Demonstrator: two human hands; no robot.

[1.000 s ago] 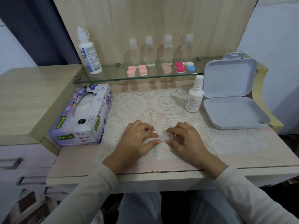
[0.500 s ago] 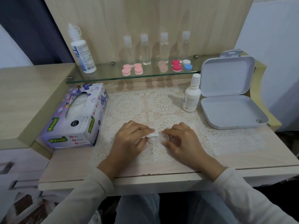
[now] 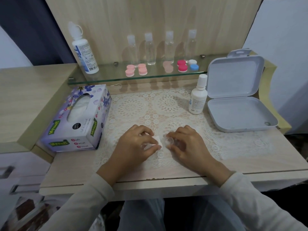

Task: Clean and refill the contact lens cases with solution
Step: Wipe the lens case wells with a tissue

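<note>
As I view the desk from above, lens case (image 3: 169, 141): clear, on the lace mat (image 3: 166, 104), front centre, one round cup poking out leftward.
Long axis: I cannot tell; the rest lies hidden under the right fingers.
Right hand (image 3: 188, 144): fingers curled, pinching the lens case.
Left hand (image 3: 136, 144): thumb and fingers pinching a white tissue wad (image 3: 157, 142) just beside the cup.

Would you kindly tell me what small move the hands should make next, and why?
Probably bring the tissue into the clear lens case and wipe it: the left hand pinches the folded tissue just beside the case, which the right hand holds on the lace mat.
</note>
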